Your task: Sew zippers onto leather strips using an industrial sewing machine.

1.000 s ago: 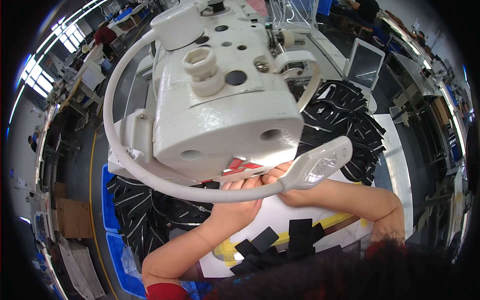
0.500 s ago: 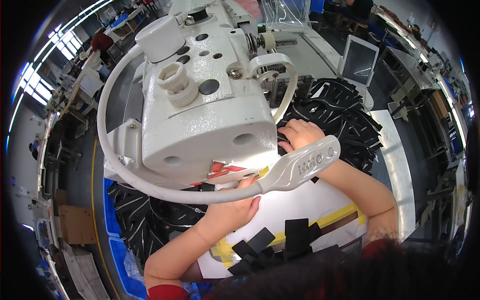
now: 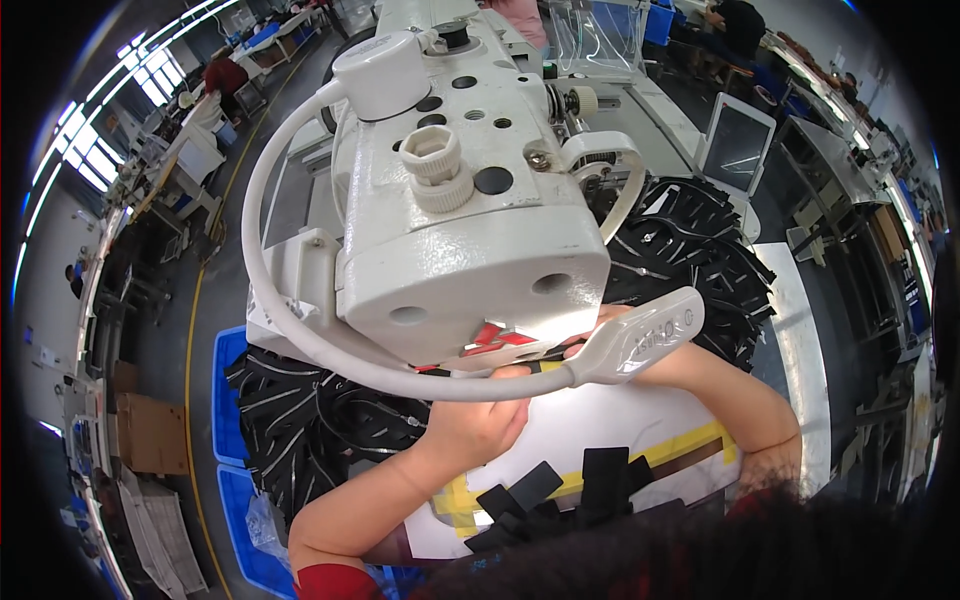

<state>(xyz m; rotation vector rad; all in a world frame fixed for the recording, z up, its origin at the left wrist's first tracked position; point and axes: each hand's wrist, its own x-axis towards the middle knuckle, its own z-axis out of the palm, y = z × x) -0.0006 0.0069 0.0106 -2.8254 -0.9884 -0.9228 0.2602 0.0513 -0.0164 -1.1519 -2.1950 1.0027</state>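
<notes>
A large white sewing machine head fills the middle, with a white gooseneck lamp curving across its front. My left hand is low in front of the machine, fingers curled together. Its fingertips are partly hidden by the lamp's neck and the machine, so what they pinch cannot be made out. My right hand is mostly behind the lamp head; its fingers close on a black strip under the machine's front edge. Below both hands lies a white work surface edged with yellow tape.
Tangled black strips with pale lines lie in a heap on the right and another on the left. Several flat black pieces rest near my body. Blue bins stand at the left; a tablet-like screen stands at back right.
My right hand has moved from the right-hand heap toward the machine's front edge, near my left hand. The view has shifted, so the machine appears farther right and lower.
</notes>
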